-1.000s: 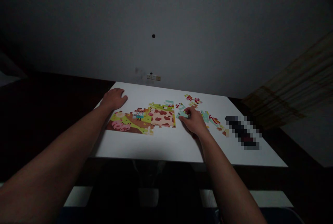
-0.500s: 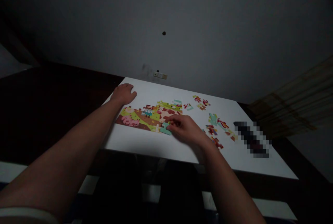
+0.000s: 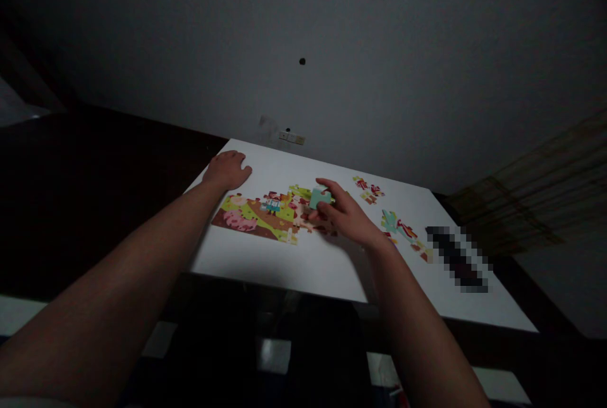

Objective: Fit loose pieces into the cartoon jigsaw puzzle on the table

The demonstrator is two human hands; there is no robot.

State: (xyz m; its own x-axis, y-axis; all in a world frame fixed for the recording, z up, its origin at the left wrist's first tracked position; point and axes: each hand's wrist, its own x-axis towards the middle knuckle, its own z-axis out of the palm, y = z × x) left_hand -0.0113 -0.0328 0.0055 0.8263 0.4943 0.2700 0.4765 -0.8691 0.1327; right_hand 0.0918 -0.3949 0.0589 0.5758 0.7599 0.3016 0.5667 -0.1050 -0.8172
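Note:
A partly joined cardboard jigsaw puzzle with a colourful farm-like picture lies on the white table. My right hand hovers over the puzzle's right end, pinching a teal jigsaw piece between thumb and fingers. My left hand rests palm down on the table, just beyond the puzzle's far left corner, holding nothing. Loose pieces lie to the far right of the puzzle, and a further group sits nearer the table's right side. My right hand hides part of the puzzle.
A pixelated dark oblong object lies near the table's right edge. A grey wall with a small wall plate stands behind the table. Dark floor or furniture surrounds the table, and a woven mat or blind shows at right.
My right hand has carried the teal piece from the table beside the loose pieces to over the puzzle's right end. My left hand stays in place, and the view has shifted slightly.

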